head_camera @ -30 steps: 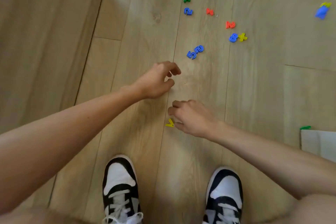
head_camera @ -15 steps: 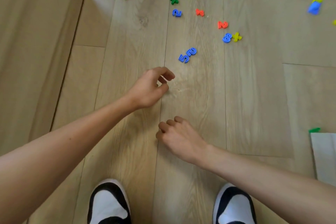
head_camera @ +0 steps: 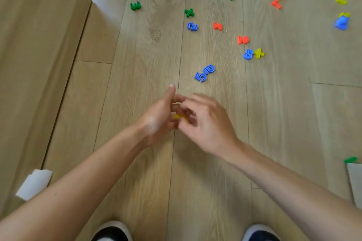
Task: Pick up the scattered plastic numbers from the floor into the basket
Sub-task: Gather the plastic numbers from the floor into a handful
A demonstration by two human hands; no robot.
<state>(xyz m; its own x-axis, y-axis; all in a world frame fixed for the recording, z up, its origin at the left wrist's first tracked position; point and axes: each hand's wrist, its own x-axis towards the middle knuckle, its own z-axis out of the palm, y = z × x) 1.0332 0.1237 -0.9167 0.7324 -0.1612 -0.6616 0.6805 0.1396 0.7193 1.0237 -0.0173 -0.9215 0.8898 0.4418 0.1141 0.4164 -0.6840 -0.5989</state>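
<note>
Above the wooden floor (head_camera: 137, 84), my two hands meet in the middle of the view. My right hand (head_camera: 209, 123) pinches a small yellow number (head_camera: 181, 117) with curled fingers. It holds the piece against my left hand (head_camera: 156, 119), whose thumb points up and whose fingers are loosely cupped. Just beyond the hands lie a blue 5 (head_camera: 200, 76) and another blue number (head_camera: 210, 69). Farther off are a blue 8 (head_camera: 248, 54), a yellow cross (head_camera: 259, 53), a red 2 (head_camera: 242, 39), a blue 2 (head_camera: 192, 26) and a green 3 (head_camera: 135, 6). I see no basket.
Several more coloured numbers are scattered at the top and top right. A white object (head_camera: 355, 184) enters at the right edge with a green piece (head_camera: 350, 160) beside it. A white scrap (head_camera: 33, 184) lies at the left by a wooden panel (head_camera: 35, 64). My shoes (head_camera: 111, 231) are at the bottom.
My right hand lifted the yellow number off the floor and carried it up to my left hand. The left hand moved in to meet it and the view tilted forward.
</note>
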